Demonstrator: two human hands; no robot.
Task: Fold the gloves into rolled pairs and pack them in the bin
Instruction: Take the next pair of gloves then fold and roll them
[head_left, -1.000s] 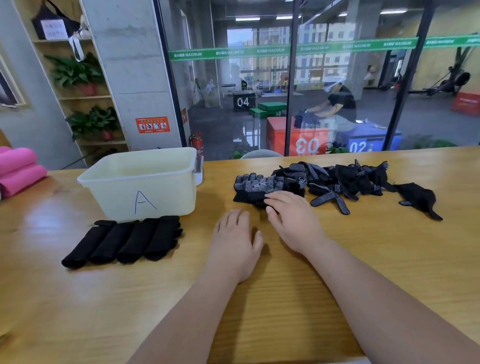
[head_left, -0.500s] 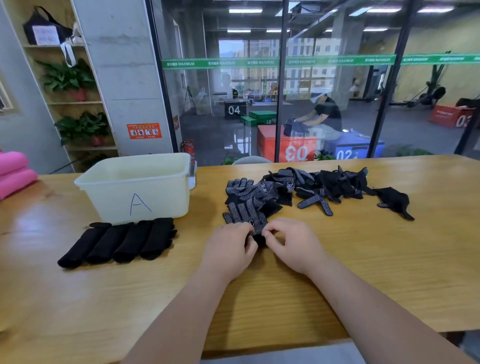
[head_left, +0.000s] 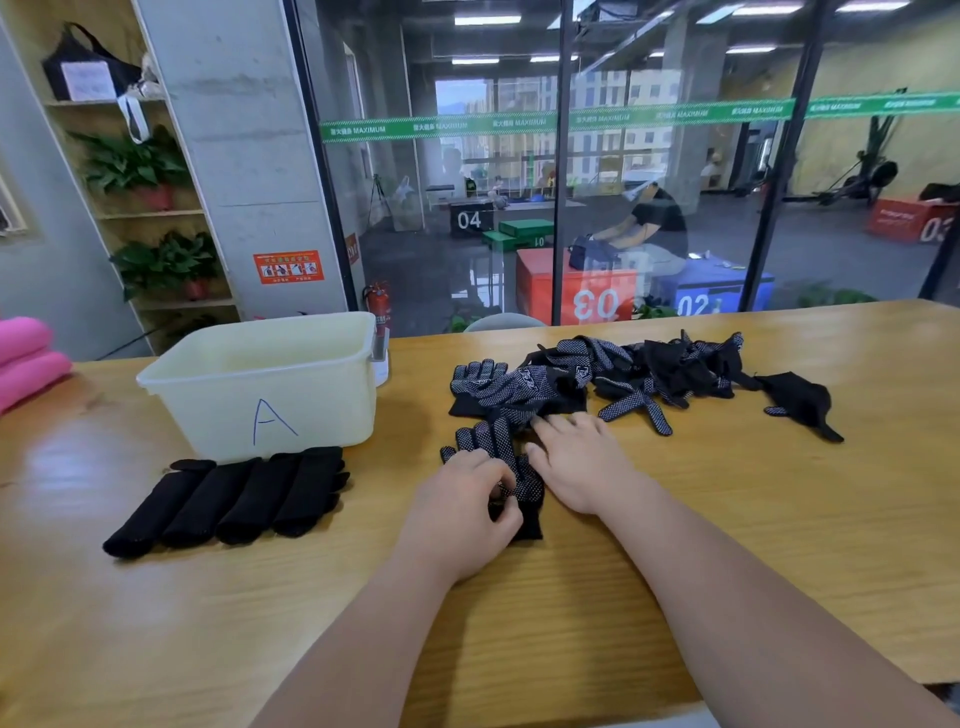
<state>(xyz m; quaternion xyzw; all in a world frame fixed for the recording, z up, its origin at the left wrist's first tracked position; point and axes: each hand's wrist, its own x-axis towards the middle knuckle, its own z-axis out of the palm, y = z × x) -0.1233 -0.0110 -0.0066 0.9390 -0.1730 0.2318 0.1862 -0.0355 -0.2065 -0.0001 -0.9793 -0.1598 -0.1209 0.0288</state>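
The left hand (head_left: 462, 512) has its fingers curled and pinches the dotted glove (head_left: 496, 439) near the cuff end. One second ago this hand lay flat on the desk (head_left: 727, 545) and held nothing. The right hand (head_left: 576, 462) is now spread, with straight fingers, and rests just beside this glove on its right edge. Half a second ago it was pinching the same glove together with the left hand, and before that it was reaching into the pile of gloves (head_left: 623, 374).

So one glove has been drawn out of the pile and now lies alone on the desk, close in front of the person, with its fingers pointing away. The fingertips of the right hand are already near the closest glove of the pile, so probably the partner glove is wanted next, before any rolling can start.

Four rolled pairs (head_left: 234, 499) lie side by side in front of the bin (head_left: 265, 384), touching one another, not yet packed. One black glove (head_left: 800, 400) lies apart at the right of the pile.
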